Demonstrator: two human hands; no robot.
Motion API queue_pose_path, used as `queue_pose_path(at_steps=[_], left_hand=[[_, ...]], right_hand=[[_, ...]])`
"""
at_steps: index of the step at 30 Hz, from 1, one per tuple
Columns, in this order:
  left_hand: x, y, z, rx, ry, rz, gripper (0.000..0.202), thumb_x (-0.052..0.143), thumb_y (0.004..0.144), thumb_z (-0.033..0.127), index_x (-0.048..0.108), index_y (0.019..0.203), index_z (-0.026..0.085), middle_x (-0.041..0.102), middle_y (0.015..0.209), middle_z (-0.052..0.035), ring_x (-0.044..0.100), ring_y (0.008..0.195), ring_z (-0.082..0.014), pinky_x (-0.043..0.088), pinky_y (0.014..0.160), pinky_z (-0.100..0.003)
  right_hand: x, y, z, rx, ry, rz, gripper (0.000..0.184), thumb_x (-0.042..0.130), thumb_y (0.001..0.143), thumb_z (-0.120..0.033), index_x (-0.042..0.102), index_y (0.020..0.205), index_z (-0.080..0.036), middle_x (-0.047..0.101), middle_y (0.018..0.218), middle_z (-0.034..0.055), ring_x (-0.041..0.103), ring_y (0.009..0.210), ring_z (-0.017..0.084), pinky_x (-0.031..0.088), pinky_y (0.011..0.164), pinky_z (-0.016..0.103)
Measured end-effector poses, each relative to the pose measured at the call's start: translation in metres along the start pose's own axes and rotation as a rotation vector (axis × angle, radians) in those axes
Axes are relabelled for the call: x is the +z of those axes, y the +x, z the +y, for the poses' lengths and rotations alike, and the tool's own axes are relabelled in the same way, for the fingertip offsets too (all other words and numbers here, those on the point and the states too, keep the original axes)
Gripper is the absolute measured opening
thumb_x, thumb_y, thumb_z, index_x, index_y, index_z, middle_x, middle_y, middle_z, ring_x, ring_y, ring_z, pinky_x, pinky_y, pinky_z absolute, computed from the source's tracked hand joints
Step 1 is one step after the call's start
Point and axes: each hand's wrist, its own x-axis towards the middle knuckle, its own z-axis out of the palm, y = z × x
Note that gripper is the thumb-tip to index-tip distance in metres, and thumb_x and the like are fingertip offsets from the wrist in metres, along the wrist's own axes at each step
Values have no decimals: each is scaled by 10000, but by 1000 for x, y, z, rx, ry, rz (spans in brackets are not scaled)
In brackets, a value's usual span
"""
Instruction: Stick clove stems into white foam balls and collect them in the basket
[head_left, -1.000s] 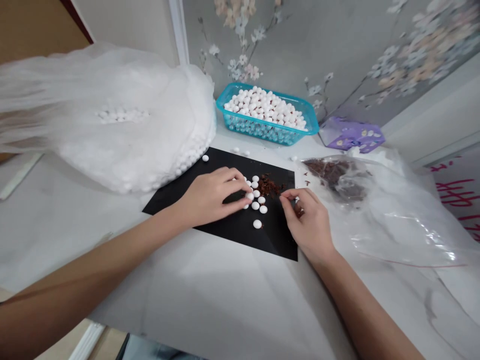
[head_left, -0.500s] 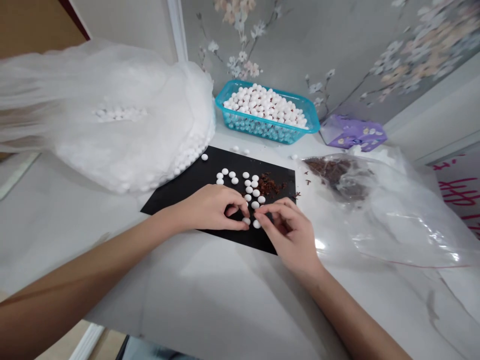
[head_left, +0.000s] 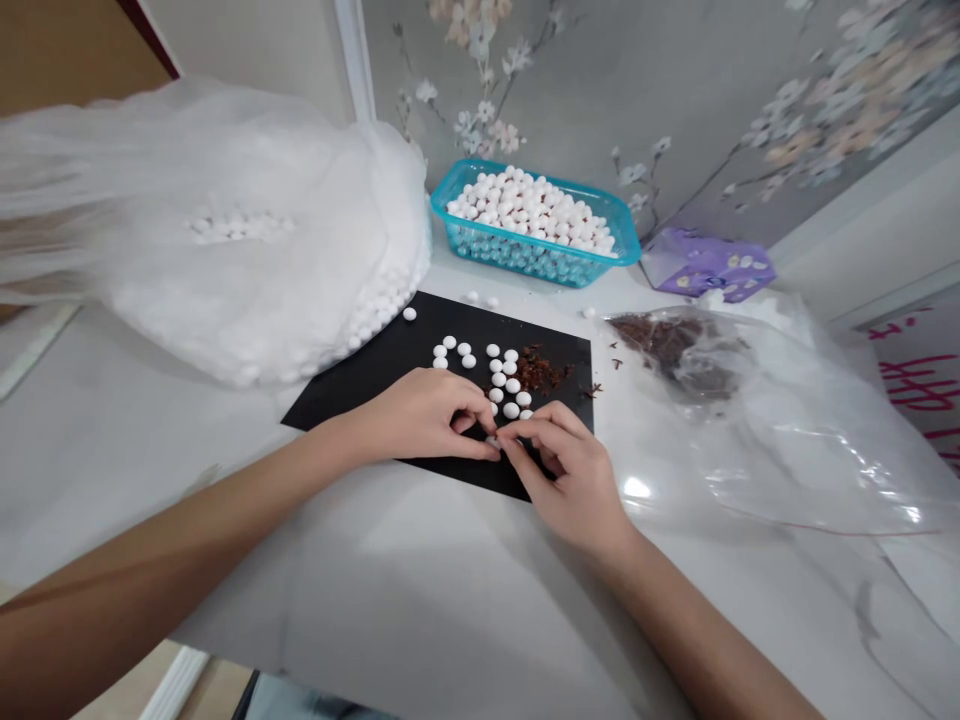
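Note:
A black sheet (head_left: 375, 375) lies on the white table. On it sit several small white beads (head_left: 504, 376) and a little heap of dark brown bits (head_left: 538, 371). My left hand (head_left: 420, 415) rests on the sheet with its fingertips pinched on a white bead at the sheet's near edge. My right hand (head_left: 566, 475) meets it from the right, thumb and forefinger pinched together at the same bead. What the right fingers hold is too small to make out.
A turquoise basket (head_left: 626, 248) heaped with white beads stands at the back. A big white bag of beads (head_left: 225, 240) fills the left. A clear plastic bag (head_left: 787, 430) with brown bits lies at the right, a purple box (head_left: 705, 270) behind it.
My left hand drew back from the bead cluster to the sheet's near edge. My right hand moved left to meet it, and their fingertips now touch at one bead.

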Motion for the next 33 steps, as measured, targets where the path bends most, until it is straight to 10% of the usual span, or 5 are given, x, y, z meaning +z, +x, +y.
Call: queue_pose_path(at_steps=[33], left_hand=[[1, 1, 2, -70, -19, -4, 200, 656, 699, 413, 681, 714, 215, 438, 529, 78, 437, 500, -52, 243, 480, -193]], right_hand=[[-4, -3, -2, -92, 75, -3, 142, 493, 828, -143, 625, 862, -184, 565, 782, 25, 432, 468, 65, 386, 432, 213]])
